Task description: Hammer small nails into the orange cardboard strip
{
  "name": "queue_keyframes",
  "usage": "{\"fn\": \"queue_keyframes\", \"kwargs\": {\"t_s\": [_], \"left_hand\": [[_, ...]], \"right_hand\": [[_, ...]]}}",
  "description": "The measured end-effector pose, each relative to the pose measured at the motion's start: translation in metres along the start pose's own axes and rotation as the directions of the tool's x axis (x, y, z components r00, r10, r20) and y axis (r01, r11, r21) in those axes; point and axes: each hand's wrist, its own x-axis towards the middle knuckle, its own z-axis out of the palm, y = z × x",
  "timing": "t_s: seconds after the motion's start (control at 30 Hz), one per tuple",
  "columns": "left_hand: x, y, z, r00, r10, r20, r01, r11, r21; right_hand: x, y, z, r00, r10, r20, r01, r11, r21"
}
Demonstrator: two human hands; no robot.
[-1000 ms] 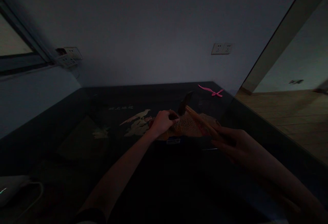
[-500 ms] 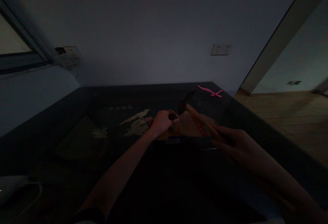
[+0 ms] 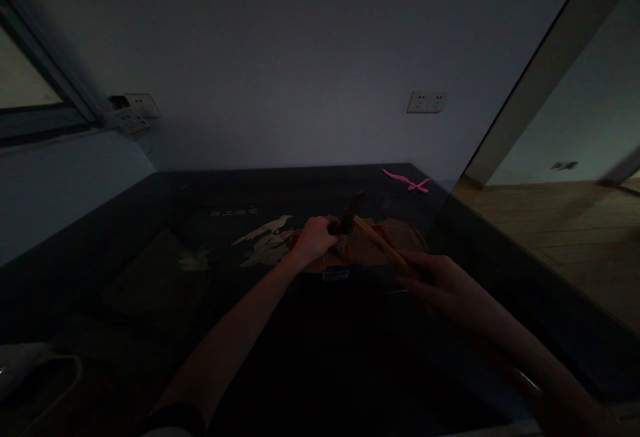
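In dim light, my right hand (image 3: 436,280) grips the wooden handle of a hammer (image 3: 376,240). The dark hammer head points left and sits right at the fingertips of my left hand (image 3: 315,240). Those fingers are bent in a pinch, and whatever is between them is hidden behind the hammer head or too small to name. Beneath both hands lies a flat, brown and red speckled piece (image 3: 371,250), perhaps packaging or printed sheet, with a blue and white label (image 3: 336,274) at its near edge.
The dark glossy tabletop (image 3: 320,344) carries a pale bird-like print (image 3: 270,244). A pink ribbon-like strip (image 3: 411,184) lies at the far right corner. At left is a white object with a cable (image 3: 75,364). Wall sockets (image 3: 427,102) are behind the table.
The hammer has come down and left, its head now at my left fingertips. My right hand moved left with it. My left hand stays in place.
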Motion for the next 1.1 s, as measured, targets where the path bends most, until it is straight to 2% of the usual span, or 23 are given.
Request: {"fn": "queue_keyframes", "kwargs": {"t_s": [0.13, 0.23, 0.3, 0.4, 0.53, 0.67, 0.77, 0.87, 0.93, 1.1], "left_hand": [[0.001, 0.006, -0.007, 1.000, 0.006, -0.011, -0.007, 0.994, -0.114], [-0.003, 0.007, -0.024, 0.996, 0.067, -0.052, -0.075, 0.981, -0.179], [-0.009, 0.001, -0.037, 0.993, 0.084, -0.078, -0.096, 0.983, -0.155], [-0.020, -0.012, -0.048, 0.997, 0.031, -0.075, -0.042, 0.989, -0.141], [-0.030, -0.020, -0.044, 0.995, -0.083, -0.057, 0.073, 0.984, -0.163], [-0.029, -0.017, -0.037, 0.988, -0.125, -0.091, 0.117, 0.989, -0.092], [-0.027, -0.017, -0.034, 0.985, -0.132, -0.108, 0.126, 0.991, -0.053], [-0.025, -0.019, -0.034, 0.985, -0.121, -0.123, 0.118, 0.993, -0.028], [-0.025, -0.020, -0.034, 0.987, -0.117, -0.113, 0.115, 0.993, -0.029], [-0.025, -0.022, -0.034, 0.987, -0.127, -0.103, 0.127, 0.992, -0.010]], "right_hand": [[-0.004, -0.004, -0.005, 1.000, -0.012, 0.005, 0.011, 0.997, 0.076], [-0.007, -0.008, -0.010, 0.999, -0.041, 0.013, 0.038, 0.985, 0.165], [-0.005, -0.011, -0.010, 0.998, -0.060, 0.018, 0.056, 0.986, 0.160], [0.002, -0.014, -0.007, 0.995, -0.101, 0.014, 0.099, 0.988, 0.116], [0.013, -0.022, -0.001, 0.984, -0.180, -0.001, 0.179, 0.980, 0.090], [0.022, -0.028, 0.006, 0.976, -0.214, -0.027, 0.216, 0.975, 0.057], [0.029, -0.027, 0.012, 0.969, -0.242, -0.043, 0.240, 0.970, -0.043], [0.031, -0.025, 0.014, 0.981, -0.194, -0.001, 0.193, 0.974, -0.122], [0.031, -0.025, 0.014, 0.986, -0.166, 0.024, 0.168, 0.979, -0.116], [0.029, -0.025, 0.013, 0.979, -0.202, 0.021, 0.203, 0.978, -0.048]]}}
